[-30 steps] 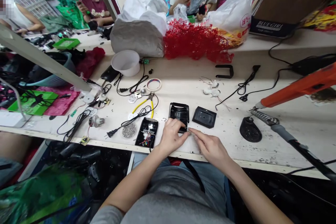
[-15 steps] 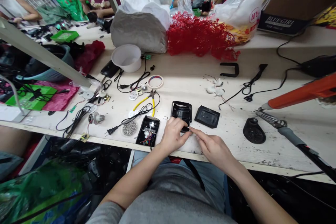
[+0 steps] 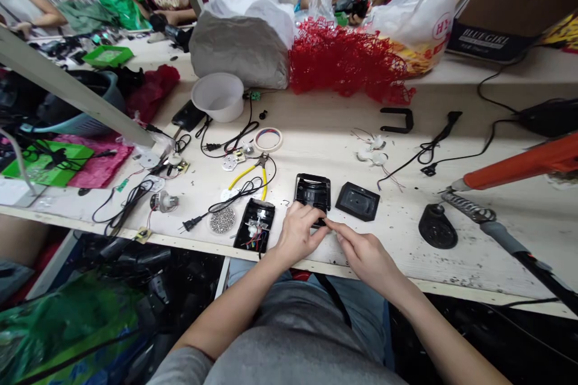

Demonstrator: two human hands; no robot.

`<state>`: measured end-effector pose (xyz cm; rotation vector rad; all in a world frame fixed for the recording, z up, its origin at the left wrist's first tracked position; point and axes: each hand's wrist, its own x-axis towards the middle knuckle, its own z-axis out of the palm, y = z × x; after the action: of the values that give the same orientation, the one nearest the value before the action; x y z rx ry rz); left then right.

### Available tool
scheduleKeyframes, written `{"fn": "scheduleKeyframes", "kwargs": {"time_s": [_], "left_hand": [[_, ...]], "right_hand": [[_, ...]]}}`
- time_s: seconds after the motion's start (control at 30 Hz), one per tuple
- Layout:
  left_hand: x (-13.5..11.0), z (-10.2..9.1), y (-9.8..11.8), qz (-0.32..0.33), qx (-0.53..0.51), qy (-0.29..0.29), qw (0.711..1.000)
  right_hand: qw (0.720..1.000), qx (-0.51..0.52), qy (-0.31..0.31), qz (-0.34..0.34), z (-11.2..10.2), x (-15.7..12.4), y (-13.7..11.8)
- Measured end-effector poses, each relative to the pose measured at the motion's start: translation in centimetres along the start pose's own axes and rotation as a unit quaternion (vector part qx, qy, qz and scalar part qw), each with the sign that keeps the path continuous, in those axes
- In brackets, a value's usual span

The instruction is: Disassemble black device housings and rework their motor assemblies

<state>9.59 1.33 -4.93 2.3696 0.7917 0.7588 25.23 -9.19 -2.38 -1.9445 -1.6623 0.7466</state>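
In the head view, the near end of an open black housing on the worktop is hidden beneath the fingers of the left hand. The right hand reaches in from the other side, its index fingertip meeting the left hand's fingers at the housing's near right corner; the two hands are together there, but whether either is closed on a small part cannot be told, the contact being covered and too small to resolve. An orange-handled tool and a cardboard box are cut off by the frame. Among the containers, a black half-shell left of the hands carries coloured wires and pale parts; a green tray at far left bears dark cords; a blue-grey basket behind it holds black items, indistinct. A white plastic bag shows yellow contents, not identifiable. The housing lies with its hollow side up, its visible long axis running away from the person and its far end toward the red mesh; a shallow black cover lies just beside it, right.
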Motion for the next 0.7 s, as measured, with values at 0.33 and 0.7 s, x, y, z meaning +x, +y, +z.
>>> {"fn": "scheduleKeyframes", "kwargs": {"time_s": [0.33,0.7], "left_hand": [[0.3,0.0,0.2,-0.023,0.006,-0.02,1.0],[0.2,-0.3,0.0,-0.045,-0.078,0.03,0.995]], "right_hand": [[0.978,-0.173,-0.107,0.043,-2.7,2.2,-2.9],[0.996,-0.051,0.001,0.072,-3.6,0.9,-2.1]]}}
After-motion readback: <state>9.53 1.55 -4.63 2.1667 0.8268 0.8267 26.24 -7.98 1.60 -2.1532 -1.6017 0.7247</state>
